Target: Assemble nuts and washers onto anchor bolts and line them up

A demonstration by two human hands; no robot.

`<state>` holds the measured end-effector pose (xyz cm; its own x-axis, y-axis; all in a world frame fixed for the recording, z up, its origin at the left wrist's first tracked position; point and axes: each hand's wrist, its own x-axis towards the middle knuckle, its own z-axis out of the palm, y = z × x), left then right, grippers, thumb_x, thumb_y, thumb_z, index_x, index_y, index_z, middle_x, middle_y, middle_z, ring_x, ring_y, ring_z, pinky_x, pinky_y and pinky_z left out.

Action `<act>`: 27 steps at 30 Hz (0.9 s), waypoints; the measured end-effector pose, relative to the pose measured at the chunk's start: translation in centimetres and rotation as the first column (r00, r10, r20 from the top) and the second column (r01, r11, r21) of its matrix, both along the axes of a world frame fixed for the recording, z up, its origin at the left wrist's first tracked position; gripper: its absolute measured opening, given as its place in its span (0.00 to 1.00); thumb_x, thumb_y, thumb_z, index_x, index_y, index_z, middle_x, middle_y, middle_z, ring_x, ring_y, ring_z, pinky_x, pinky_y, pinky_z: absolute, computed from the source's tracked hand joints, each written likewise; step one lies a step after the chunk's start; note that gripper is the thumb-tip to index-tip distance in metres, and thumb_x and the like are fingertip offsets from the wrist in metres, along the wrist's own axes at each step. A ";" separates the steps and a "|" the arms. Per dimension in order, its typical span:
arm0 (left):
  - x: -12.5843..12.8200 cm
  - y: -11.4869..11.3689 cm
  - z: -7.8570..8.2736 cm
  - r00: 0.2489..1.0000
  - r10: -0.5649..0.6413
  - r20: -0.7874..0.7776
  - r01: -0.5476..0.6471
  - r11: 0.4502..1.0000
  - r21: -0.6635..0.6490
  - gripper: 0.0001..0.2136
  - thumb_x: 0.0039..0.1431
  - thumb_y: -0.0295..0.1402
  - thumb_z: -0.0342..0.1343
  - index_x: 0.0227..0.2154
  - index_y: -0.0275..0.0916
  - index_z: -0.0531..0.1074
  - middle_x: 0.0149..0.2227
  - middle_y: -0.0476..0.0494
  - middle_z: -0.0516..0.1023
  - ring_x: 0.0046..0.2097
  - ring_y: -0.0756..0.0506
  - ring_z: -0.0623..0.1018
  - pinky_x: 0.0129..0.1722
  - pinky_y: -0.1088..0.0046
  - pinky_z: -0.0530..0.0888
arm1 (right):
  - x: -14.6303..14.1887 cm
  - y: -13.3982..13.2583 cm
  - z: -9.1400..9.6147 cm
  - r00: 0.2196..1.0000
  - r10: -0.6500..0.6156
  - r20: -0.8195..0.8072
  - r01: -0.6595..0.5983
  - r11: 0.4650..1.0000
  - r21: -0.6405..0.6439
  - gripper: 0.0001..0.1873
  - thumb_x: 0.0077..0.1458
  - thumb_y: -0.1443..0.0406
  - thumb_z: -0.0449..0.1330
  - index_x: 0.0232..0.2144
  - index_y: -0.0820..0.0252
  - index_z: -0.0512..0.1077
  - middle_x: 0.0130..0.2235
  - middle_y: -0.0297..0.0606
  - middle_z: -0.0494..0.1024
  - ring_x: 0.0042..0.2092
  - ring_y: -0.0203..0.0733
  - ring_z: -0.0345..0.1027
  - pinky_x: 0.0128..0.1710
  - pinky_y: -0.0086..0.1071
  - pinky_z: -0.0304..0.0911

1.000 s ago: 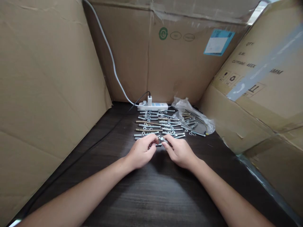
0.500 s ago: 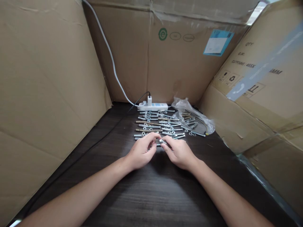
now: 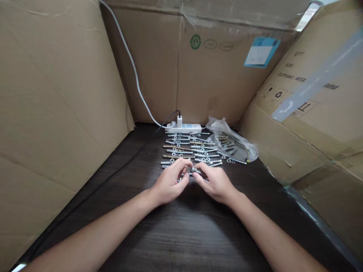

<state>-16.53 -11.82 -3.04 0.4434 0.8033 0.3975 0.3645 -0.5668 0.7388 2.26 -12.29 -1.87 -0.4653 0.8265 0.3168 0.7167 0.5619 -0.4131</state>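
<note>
Left hand (image 3: 171,181), right hand (image 3: 214,182), close together at a bolt (image 3: 194,170).
It is pinched by the right; the left's grip cannot be told. Between it and the table's (image 3: 193,234) far edge, screws (image 3: 185,152) are laid.

A makeshift workshop nook: tall cardboard walls (image 3: 150,68) enclose a dark wood-grained counter (image 3: 181,238) bearing rows of metal bolts (image 3: 184,152) and a white power strip (image 3: 193,128).

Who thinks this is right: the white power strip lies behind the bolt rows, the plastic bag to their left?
Wrong side: the head view shows the plastic bag right of the bolt rows; the white power strip lies behind them.
</note>
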 end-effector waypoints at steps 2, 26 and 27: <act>0.0 0.0 0.0 1.000 -0.014 -0.002 0.014 1.000 -0.001 0.08 0.59 0.27 0.46 0.41 0.40 0.63 0.31 0.51 0.62 0.30 0.52 0.64 0.31 0.77 0.63 | 0.0 0.0 0.0 1.000 -0.001 -0.011 0.001 1.000 -0.003 0.11 0.60 0.59 0.50 0.38 0.58 0.68 0.25 0.32 0.72 0.24 0.34 0.63 0.26 0.25 0.53; -0.2 0.1 -0.1 0.990 -0.003 -0.140 -0.009 0.997 -0.082 0.19 0.67 0.36 0.35 0.23 0.37 0.62 0.24 0.50 0.66 0.29 0.50 0.66 0.32 0.73 0.62 | -0.4 -0.3 -0.1 0.996 0.023 -0.082 -0.018 0.997 0.070 0.07 0.51 0.64 0.55 0.34 0.59 0.69 0.22 0.30 0.72 0.21 0.32 0.61 0.24 0.25 0.53; -0.2 0.1 -0.1 0.992 0.015 -0.123 -0.025 0.997 -0.079 0.17 0.66 0.36 0.35 0.25 0.37 0.63 0.26 0.50 0.67 0.30 0.50 0.66 0.33 0.73 0.62 | -0.4 -0.3 -0.1 0.996 0.017 -0.089 -0.011 0.997 0.074 0.07 0.51 0.64 0.55 0.34 0.59 0.69 0.22 0.30 0.72 0.21 0.32 0.61 0.24 0.24 0.53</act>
